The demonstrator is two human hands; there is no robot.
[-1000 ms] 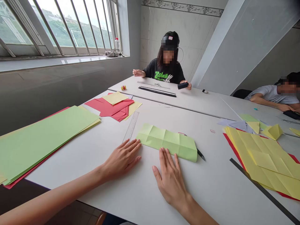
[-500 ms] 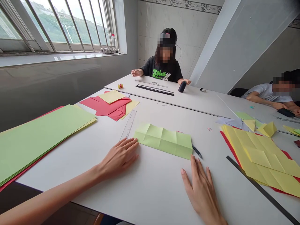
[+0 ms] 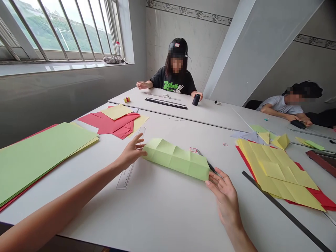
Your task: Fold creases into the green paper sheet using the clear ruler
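Creased green paper (image 3: 176, 161) is arching at mid-frame, our left hand (image 3: 130, 152) pressing open-fingered on its left end, our right hand (image 3: 223, 192) spreading at its lower right corner, grip unclear. We are risking crumpled folds from squeezing, or snagging the black pen (image 3: 208, 166) just beside it; the paper's underside is hidden.

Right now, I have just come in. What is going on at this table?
A person's left hand and right hand touch the two ends of a folded green paper, near a pen and a clear ruler. Across the table, a co-worker has a hand on a black cylinder. A green paper stack lies left, a yellow one right.
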